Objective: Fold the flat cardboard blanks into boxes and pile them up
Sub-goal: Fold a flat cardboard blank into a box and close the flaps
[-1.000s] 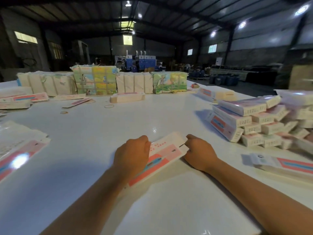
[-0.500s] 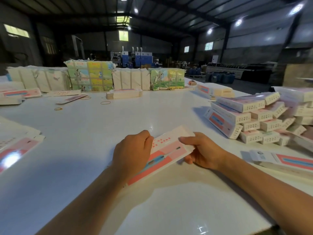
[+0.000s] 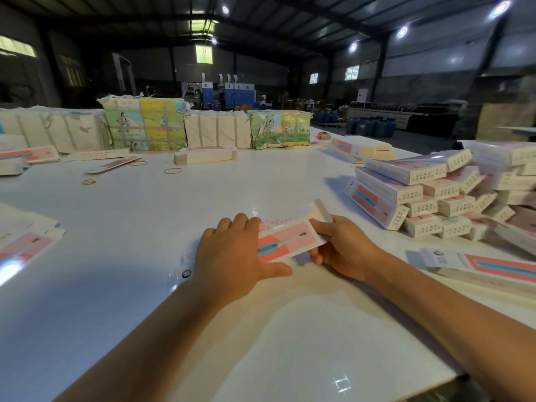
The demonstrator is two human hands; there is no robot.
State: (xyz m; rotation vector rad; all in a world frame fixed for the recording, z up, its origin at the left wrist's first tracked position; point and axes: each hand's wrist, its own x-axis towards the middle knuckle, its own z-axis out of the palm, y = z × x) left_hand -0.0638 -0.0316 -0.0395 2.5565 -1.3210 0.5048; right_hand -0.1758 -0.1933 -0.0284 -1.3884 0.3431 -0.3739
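Note:
A pink and white cardboard blank with a blue pen picture is between my hands, just above the white table. My left hand covers its left half, fingers curled over the far edge and thumb under the near edge. My right hand grips its right end, where a small flap stands up. A heap of folded boxes lies at the right. Flat blanks lie near my right forearm.
More flat blanks lie at the left edge, and a small stack sits mid-table. Wrapped bundles line the far edge. Rubber bands are scattered on the table. A dark warehouse lies beyond.
The blank has come off the table and its right end flap now stands up. My right hand has shifted from the end edge to a grip around the right end.

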